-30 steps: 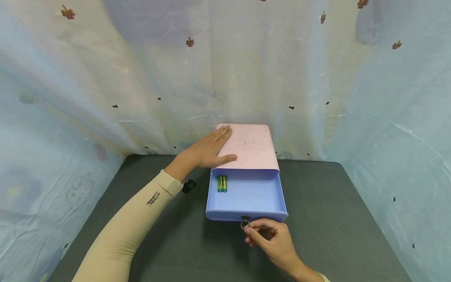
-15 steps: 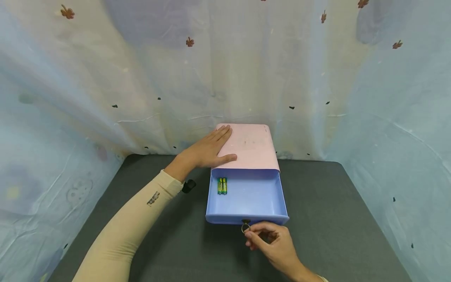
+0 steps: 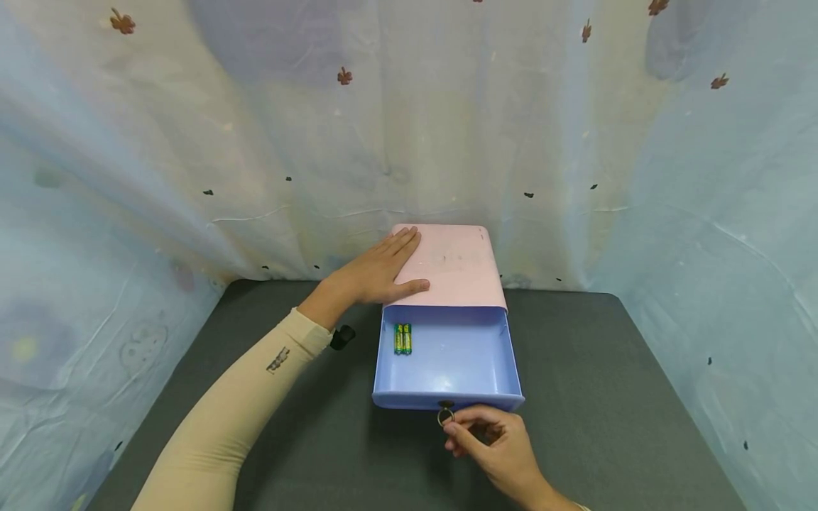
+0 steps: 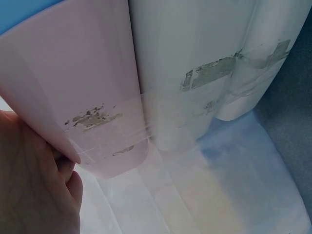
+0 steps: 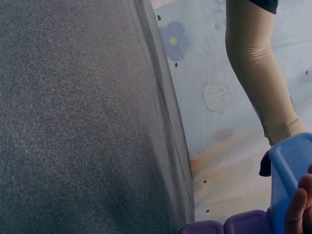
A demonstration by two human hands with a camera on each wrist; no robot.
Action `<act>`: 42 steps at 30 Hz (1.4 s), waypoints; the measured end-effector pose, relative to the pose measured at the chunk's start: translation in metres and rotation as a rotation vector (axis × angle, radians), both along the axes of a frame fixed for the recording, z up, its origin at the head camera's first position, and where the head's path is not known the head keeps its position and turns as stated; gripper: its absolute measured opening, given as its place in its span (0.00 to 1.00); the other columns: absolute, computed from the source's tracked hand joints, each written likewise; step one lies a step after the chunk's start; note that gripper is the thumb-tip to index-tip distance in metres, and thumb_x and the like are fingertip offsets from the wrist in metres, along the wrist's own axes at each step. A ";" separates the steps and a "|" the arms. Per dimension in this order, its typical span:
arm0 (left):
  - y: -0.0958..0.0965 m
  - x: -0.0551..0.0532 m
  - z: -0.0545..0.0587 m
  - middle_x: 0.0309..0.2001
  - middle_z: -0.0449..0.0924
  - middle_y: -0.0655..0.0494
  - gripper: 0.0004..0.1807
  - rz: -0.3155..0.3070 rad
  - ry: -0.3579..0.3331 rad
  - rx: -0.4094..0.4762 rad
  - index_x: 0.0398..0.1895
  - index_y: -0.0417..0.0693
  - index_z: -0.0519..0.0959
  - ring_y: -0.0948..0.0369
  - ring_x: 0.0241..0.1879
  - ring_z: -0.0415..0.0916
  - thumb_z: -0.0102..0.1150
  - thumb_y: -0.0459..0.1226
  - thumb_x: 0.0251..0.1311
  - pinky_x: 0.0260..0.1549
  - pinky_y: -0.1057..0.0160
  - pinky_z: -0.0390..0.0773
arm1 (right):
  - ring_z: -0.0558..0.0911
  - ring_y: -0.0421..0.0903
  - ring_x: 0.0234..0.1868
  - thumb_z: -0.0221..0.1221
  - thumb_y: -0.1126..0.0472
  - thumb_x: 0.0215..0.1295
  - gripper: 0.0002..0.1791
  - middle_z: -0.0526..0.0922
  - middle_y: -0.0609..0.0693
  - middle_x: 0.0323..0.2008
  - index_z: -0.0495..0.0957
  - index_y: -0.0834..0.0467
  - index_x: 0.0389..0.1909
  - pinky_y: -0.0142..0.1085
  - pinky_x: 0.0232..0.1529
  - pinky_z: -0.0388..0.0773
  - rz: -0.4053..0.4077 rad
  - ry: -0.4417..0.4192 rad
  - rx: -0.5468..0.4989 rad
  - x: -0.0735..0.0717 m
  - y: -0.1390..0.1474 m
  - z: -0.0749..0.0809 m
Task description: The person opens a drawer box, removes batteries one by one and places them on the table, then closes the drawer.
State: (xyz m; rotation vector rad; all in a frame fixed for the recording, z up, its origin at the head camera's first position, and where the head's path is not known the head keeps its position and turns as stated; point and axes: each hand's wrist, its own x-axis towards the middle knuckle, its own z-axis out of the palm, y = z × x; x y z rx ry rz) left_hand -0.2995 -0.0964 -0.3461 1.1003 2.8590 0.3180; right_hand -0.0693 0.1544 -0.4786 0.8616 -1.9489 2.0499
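A pink-topped drawer unit (image 3: pixel 456 266) stands toward the back of the dark table. Its blue top drawer (image 3: pixel 466 358) is pulled out toward me. Two green batteries (image 3: pixel 403 339) lie side by side near the drawer's left wall. My left hand (image 3: pixel 378 273) rests on the left part of the pink top, fingers extended and thumb spread. In the left wrist view, that hand (image 4: pixel 36 180) sits at the pink casing's edge. My right hand (image 3: pixel 495 443) pinches the round metal ring pull (image 3: pixel 439 417) on the drawer's front. The right wrist view catches only a few fingers (image 5: pixel 296 209) by the blue drawer.
Dark grey cloth (image 3: pixel 575 397) covers the table on both sides of the unit. Patterned curtains (image 3: pixel 447 128) hang behind and at the sides. Below the pink casing, the left wrist view has whitish casings (image 4: pixel 183 44); purple drawer fronts (image 5: pixel 248 224) show in the right wrist view.
The blue drawer has come a little farther out toward me, with my right hand on its ring. Both batteries have shifted forward too. My left hand has stayed in place.
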 end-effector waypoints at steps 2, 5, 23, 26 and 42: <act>0.000 0.000 0.000 0.89 0.28 0.51 0.56 0.000 -0.002 0.000 0.89 0.46 0.33 0.55 0.87 0.26 0.40 0.70 0.77 0.84 0.55 0.31 | 0.89 0.45 0.26 0.62 0.84 0.66 0.12 0.88 0.64 0.26 0.86 0.68 0.42 0.39 0.23 0.87 0.000 0.000 0.000 0.000 0.000 0.000; -0.001 0.000 0.000 0.89 0.27 0.51 0.56 0.001 -0.004 0.003 0.89 0.46 0.33 0.55 0.87 0.25 0.40 0.70 0.77 0.84 0.55 0.31 | 0.89 0.45 0.26 0.62 0.84 0.66 0.12 0.88 0.64 0.26 0.86 0.68 0.42 0.39 0.23 0.87 0.002 0.003 0.000 0.001 0.000 0.000; -0.001 0.000 -0.001 0.89 0.27 0.51 0.56 0.001 0.001 0.002 0.89 0.45 0.33 0.55 0.87 0.25 0.39 0.70 0.77 0.84 0.55 0.31 | 0.90 0.45 0.26 0.62 0.84 0.66 0.12 0.88 0.64 0.27 0.86 0.68 0.43 0.40 0.23 0.87 -0.001 0.001 -0.001 0.003 0.000 -0.003; -0.001 0.000 -0.001 0.89 0.27 0.51 0.56 0.001 0.001 0.001 0.89 0.45 0.32 0.55 0.87 0.25 0.39 0.70 0.77 0.84 0.55 0.31 | 0.89 0.45 0.26 0.62 0.84 0.66 0.12 0.88 0.64 0.27 0.86 0.68 0.43 0.39 0.23 0.87 -0.003 0.002 0.002 0.003 -0.001 -0.004; -0.001 -0.002 -0.004 0.89 0.25 0.53 0.57 0.007 -0.001 -0.002 0.89 0.48 0.31 0.57 0.87 0.23 0.38 0.72 0.75 0.84 0.55 0.31 | 0.90 0.43 0.28 0.63 0.85 0.65 0.13 0.88 0.64 0.27 0.86 0.68 0.43 0.39 0.23 0.87 -0.008 0.021 0.005 0.003 -0.001 -0.009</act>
